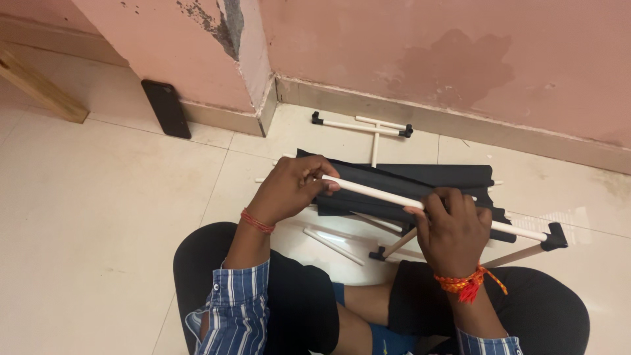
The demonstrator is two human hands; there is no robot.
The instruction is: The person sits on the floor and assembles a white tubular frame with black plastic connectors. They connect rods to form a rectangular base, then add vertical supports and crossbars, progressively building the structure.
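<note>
I sit cross-legged on a tiled floor. My left hand point(289, 187) grips the left end of a long white rod point(381, 194). My right hand point(450, 227) is closed around the same rod further right. The rod ends at the right in a black corner connector point(554, 236), from which a second rod point(513, 256) angles back toward my knee. Under the rod lies a folded stack of black fabric panels point(420, 181) with thin white rods poking out of its ends.
A white T-shaped rod piece with black end caps point(368, 128) lies by the pink wall. Loose white rods point(332, 244) rest on the floor near my knees. A black phone point(166, 108) leans against the wall corner; a wooden plank point(39, 85) is at far left.
</note>
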